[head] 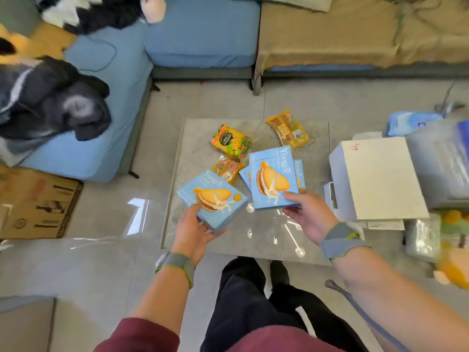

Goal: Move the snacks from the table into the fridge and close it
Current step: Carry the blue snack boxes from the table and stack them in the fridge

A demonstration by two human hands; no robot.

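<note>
- Two boxes held: left box (pixel 213 201) in left hand (pixel 193 232), right box (pixel 274 179) in right hand (pixel 309 214), fingers (pixel 291 197) curled round near edges.
- Loose packs (pixel 231 143) lie beyond them (fridge unseen).

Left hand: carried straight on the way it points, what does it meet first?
Probably the orange snack packet, beyond the blue box the left hand grips; its height over the table is unclear.
</note>
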